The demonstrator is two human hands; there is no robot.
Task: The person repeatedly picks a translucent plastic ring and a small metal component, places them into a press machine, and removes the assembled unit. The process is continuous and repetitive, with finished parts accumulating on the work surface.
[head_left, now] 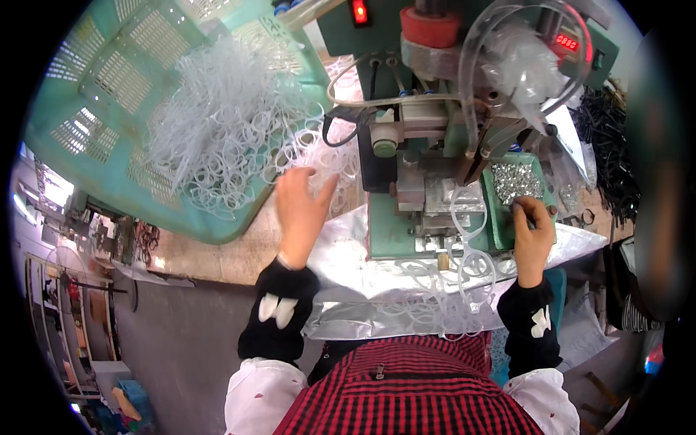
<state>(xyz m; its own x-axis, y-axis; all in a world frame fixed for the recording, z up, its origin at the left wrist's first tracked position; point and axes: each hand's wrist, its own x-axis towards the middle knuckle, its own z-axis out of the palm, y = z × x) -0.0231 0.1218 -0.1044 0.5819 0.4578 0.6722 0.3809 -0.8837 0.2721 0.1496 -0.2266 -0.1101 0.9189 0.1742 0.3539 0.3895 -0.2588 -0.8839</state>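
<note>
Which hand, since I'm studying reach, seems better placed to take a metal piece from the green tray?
Probably the right hand: it is over the green tray, right by the metal pieces; the left hand is left of the press, near clear plastic loops.

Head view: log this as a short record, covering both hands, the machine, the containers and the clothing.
Left hand: thumb and fingers apart, beside the clear plastic loops; contact unclear
Right hand: fingers bent, at the green tray; whether it grips a piece is unclear
Tray contents: small silver pieces, heaped
Basket: green, slotted, heaped with loops
Machine: green base, metal fixture, lit red display
Bench front: silver sheet, more loops on it
Clothing: red-and-black checked apron, black cuffs
</note>
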